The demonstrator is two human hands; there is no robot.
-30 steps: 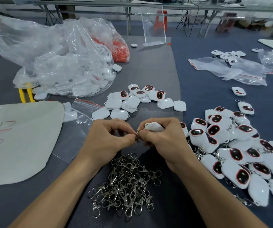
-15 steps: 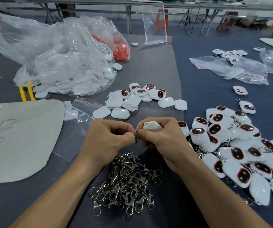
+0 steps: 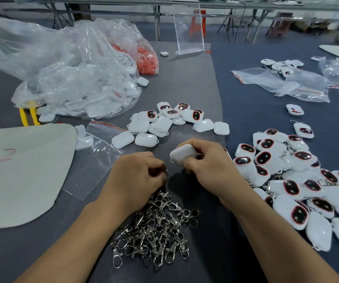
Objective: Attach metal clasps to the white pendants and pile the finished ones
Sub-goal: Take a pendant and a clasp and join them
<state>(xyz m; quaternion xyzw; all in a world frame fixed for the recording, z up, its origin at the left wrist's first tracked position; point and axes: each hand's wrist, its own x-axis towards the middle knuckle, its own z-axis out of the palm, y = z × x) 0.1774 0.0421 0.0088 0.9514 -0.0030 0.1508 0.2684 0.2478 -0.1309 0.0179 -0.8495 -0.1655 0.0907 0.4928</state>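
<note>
Hands apart: right hand (image 3: 209,166) pinches a white pendant (image 3: 183,155); left hand (image 3: 138,176) curled, contents hidden. Any clasp there could slip and vanish into the near clasp heap (image 3: 154,227).

A small-parts assembly workshop; a long grey felt-covered table (image 3: 185,88) bears bulk stock: a heap of loose silver metal snap clasps (image 3: 154,227), a pile of glossy white plastic pendants (image 3: 287,172) with red-rimmed dark ovals, large clear plastic bags (image 3: 62,68) stuffed with white parts; metal-legged tables (image 3: 156,23) stand behind.
</note>
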